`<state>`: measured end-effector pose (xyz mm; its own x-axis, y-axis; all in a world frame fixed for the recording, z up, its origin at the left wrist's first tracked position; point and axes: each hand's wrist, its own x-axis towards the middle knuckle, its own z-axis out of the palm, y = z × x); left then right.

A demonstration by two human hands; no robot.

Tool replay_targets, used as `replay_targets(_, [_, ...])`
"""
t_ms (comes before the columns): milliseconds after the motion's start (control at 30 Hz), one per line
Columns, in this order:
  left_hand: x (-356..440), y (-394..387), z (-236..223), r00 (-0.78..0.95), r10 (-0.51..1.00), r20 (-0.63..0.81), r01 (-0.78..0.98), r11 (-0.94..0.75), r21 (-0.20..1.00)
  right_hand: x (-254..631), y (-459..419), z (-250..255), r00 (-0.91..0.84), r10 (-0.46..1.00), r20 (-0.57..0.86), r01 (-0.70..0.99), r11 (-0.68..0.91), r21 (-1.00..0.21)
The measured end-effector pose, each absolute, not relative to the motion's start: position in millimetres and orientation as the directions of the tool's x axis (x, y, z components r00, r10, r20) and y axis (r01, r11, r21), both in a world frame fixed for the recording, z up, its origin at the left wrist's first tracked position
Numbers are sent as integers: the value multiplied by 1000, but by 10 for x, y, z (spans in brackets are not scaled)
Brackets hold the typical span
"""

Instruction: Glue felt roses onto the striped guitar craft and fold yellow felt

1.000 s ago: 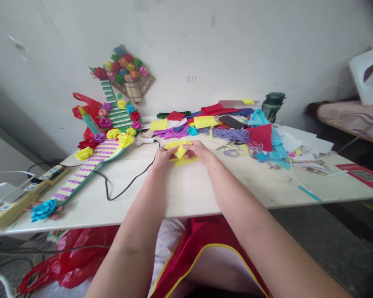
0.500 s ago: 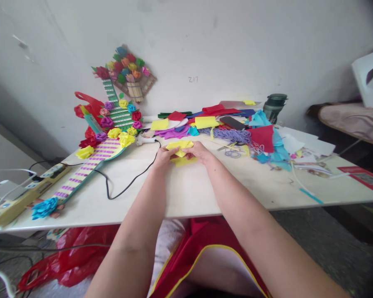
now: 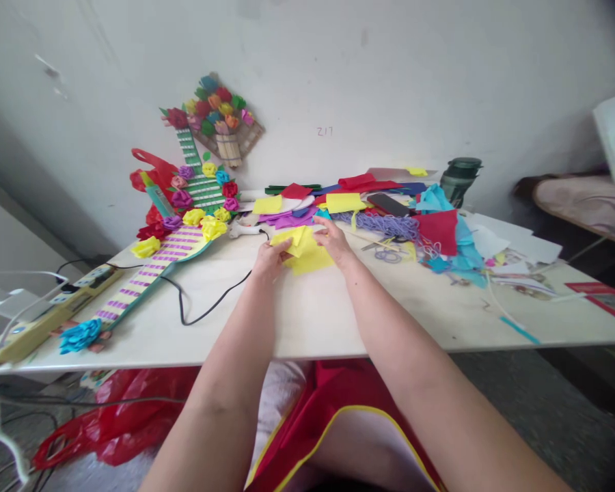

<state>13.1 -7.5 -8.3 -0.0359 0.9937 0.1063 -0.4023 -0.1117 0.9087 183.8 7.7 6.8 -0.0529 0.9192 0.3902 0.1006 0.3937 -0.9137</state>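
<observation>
My left hand [image 3: 273, 258] pinches a folded piece of yellow crepe paper [image 3: 293, 238] between thumb and fingers. Beneath that piece, a flat yellow sheet [image 3: 313, 260] lies on the white table. Just to the right, my right hand [image 3: 334, 243] is open over the sheet's edge, its fingers apart and nothing visibly gripped. Whether its fingertips touch the paper I cannot tell.
A guitar-shaped craft [image 3: 156, 266] trimmed with paper flowers leans at the left, near a glue bottle [image 3: 158, 197]. Behind my hands lie colored paper, purple yarn [image 3: 376, 223], scissors [image 3: 376, 244] and a dark phone [image 3: 386, 203]. A black cable [image 3: 215, 303] crosses the table.
My right hand has let go of the folded yellow paper and moved slightly right, fingers spreading. The piece in my left hand is less tightly folded, and more of the sheet beneath shows.
</observation>
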Motion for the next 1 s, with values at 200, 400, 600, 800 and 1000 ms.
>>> replay_targets(200, [133, -100, -59, -37, 994, 103, -428, -109, 897, 1845, 143, 35, -264, 733, 627, 291, 681, -672])
replay_targets(400, [139, -117, -46, -18, 995, 95, -451, -93, 888, 1796, 112, 17, -299, 676, 673, 389, 731, -561])
replay_targets(600, [133, -104, -61, 6, 996, 93, -483, -78, 872, 1750, 138, 7, -357, 642, 679, 468, 752, -465])
replay_targets(800, [123, -77, -85, 2, 996, 92, -483, -80, 872, 1736, 147, -2, -363, 637, 680, 465, 756, -460])
replay_targets(1000, [122, -100, -73, 12, 996, 92, -480, -75, 874, 1723, 142, -5, -356, 626, 694, 465, 763, -450])
